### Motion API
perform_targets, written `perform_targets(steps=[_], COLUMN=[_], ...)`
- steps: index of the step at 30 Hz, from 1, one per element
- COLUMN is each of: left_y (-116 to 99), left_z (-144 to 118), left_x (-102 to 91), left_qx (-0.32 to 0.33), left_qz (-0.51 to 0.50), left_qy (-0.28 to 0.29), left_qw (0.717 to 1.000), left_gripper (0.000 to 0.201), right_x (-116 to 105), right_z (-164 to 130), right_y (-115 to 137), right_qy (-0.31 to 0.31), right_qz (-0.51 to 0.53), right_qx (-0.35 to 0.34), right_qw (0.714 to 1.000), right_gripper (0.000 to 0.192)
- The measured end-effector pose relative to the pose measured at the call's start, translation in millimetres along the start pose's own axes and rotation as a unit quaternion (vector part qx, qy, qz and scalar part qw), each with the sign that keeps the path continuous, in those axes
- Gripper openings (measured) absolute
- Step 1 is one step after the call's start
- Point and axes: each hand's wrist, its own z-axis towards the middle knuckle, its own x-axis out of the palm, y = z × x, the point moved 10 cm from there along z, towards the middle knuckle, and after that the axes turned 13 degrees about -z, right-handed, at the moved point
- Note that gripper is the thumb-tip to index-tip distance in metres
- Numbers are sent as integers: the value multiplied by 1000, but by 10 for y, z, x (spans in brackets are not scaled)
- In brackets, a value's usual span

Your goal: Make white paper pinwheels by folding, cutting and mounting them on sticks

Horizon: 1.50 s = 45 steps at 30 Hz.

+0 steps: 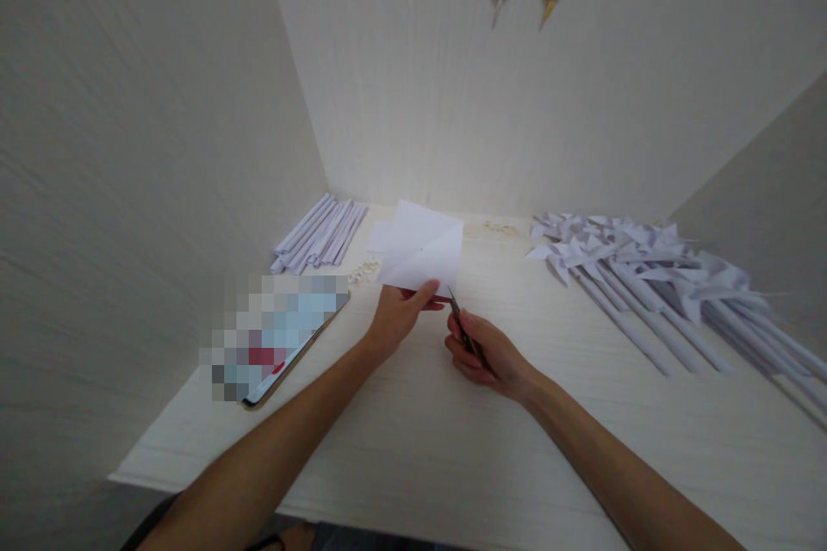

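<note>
Two hands above pale wooden counter (pixel 452 465): left hand (pixel 395 316) pinching creased white paper square (pixel 423 254), right hand (pixel 486 355) gripping small red-handled scissors (pixel 460 323). No readable writing.

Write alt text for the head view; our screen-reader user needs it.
A left hand holds up a white paper square while the right hand grips scissors at its lower edge, above a pale table.

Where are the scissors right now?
In the head view, the scissors are in the right hand, just right of centre over the table, tips pointing up at the lower edge of the paper that the left hand holds.
</note>
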Motion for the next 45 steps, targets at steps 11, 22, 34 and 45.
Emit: perform_targets(steps=[11,22,34,45], left_y=[-7,-2,1,-6], left_z=[-7,-10,-6,2], left_x=[5,-15,-25,-19], left_qx=[-6,-8,1,2], left_qz=[-5,4,2,8], left_qy=[2,-6,-6,1], left_qw=[1000,1000,1000,1000], left_gripper=[25,20,17,18], right_x=[-11,-15,-14,-26], right_z=[0,0,4,0], right_y=[-7,-9,-8,-3], right_qy=[2,-4,-3,-11], right_qz=[8,2,6,3], right_qx=[13,14,11,4], right_qw=[1000,1000,1000,1000], right_gripper=[36,36,35,36])
